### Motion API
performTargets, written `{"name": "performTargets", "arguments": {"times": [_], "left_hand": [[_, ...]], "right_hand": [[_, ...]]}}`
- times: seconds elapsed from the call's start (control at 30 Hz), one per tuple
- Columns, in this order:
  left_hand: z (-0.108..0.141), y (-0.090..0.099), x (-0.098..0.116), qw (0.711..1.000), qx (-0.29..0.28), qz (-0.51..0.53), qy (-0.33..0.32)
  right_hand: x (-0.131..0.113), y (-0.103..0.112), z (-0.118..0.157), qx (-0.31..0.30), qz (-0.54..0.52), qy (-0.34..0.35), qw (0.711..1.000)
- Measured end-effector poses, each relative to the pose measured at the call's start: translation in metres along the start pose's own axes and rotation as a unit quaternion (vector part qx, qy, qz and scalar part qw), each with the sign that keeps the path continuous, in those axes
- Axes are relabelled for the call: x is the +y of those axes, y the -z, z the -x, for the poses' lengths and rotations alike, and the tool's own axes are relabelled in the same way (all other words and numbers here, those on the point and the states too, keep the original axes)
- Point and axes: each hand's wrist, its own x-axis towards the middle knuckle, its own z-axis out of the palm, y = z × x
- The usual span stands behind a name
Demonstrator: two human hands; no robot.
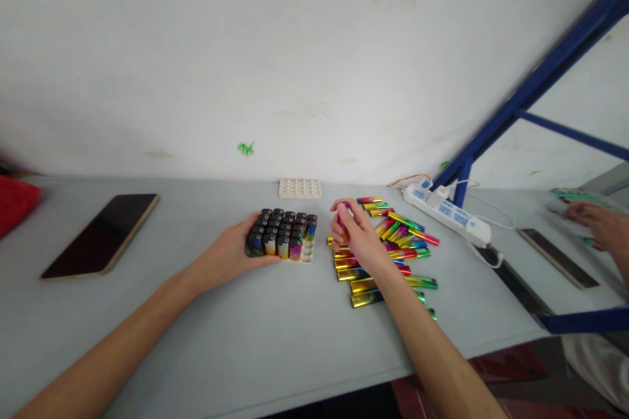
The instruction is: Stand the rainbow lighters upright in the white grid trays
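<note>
My left hand (236, 249) grips the left side of a white tray (307, 255) with its thumb along the front. Several lighters (284, 245) stand upright in the tray, black tops up, with shiny coloured bodies. Cups show bare at its front right corner. To the right, my right hand (358, 236) is raised with its fingers closed around a purple-red lighter (344, 213), mostly hidden by the fingers. Under and beside that hand lies a loose pile of shiny lighters (366, 285) in gold, red, green and blue, on their sides.
Behind the tray, a second white tray (300, 188) lies near the wall. A power strip (447, 213) with cables is at right, beside a blue metal frame (464, 177). A dark flat panel (101, 236) lies left. Another person's hand (597, 226) shows far right.
</note>
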Motion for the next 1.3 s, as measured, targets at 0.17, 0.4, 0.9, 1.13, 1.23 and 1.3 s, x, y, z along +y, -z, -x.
{"name": "performTargets", "arguments": {"times": [0.17,0.4,0.9,1.13,1.23,1.3], "left_hand": [[-0.001,0.001,-0.002,1.000,-0.003,-0.011,0.012],[-0.002,0.002,-0.001,1.000,0.002,-0.014,0.013],[0.001,0.001,0.000,1.000,0.004,-0.006,-0.004],[0.001,0.000,0.001,1.000,0.005,0.005,-0.006],[0.001,0.000,0.001,1.000,0.011,0.006,-0.007],[0.000,0.000,0.000,1.000,0.008,0.007,-0.009]], "right_hand": [[0.011,-0.003,-0.003,0.069,0.173,0.055,0.981],[0.015,-0.008,-0.001,0.137,0.305,0.093,0.938],[-0.008,-0.007,0.013,0.014,0.371,0.206,0.906],[-0.002,0.002,0.011,-0.048,0.477,0.166,0.862],[-0.002,0.006,0.009,-0.065,0.459,0.177,0.869],[-0.002,0.007,0.009,-0.076,0.480,0.172,0.857]]}}
